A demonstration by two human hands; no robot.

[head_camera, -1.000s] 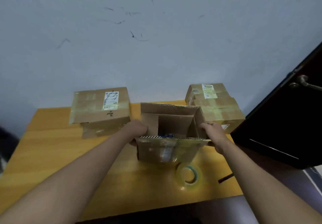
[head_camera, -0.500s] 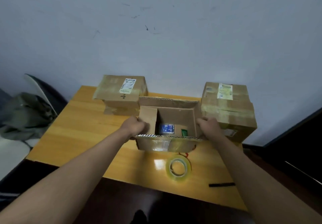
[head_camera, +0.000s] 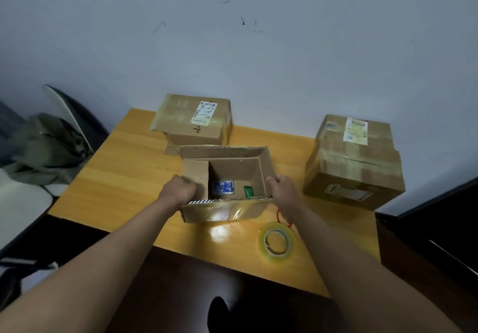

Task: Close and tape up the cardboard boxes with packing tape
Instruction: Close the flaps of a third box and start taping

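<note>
The open box point(head_camera: 224, 183) stood near the middle of the wooden table point(head_camera: 124, 177), and everything else can be placed from it. Its top was not yet closed: the far flap stood up, the left inner flap was partly folded in, and a blue packet point(head_camera: 223, 186) and a small green item point(head_camera: 248, 191) lay on its floor. The left hand point(head_camera: 178, 190) was at the box's left side with fingers curled tight around the left flap or wall edge; the right hand point(head_camera: 283, 190) was at the box's right side, fingers wrapped over the right wall's top edge, though the fingertips themselves were hidden inside the box. Behind and to the left of the open box sat a closed box point(head_camera: 191, 120) with a shipping label, glossy with tape over its top; to the right, well apart, sat another taped box point(head_camera: 354, 162), also closed and labelled. Those two appeared finished, so roughly two of three boxes looked done. The roll of packing tape point(head_camera: 276, 240) lay flat on the table in front of the open box and to its right, untouched by either hand, with a thin red loop point(head_camera: 280, 218) between it and the box. Left to do, as I judged it: fold the four flaps down, pick up the roll, and seal the seam.
</note>
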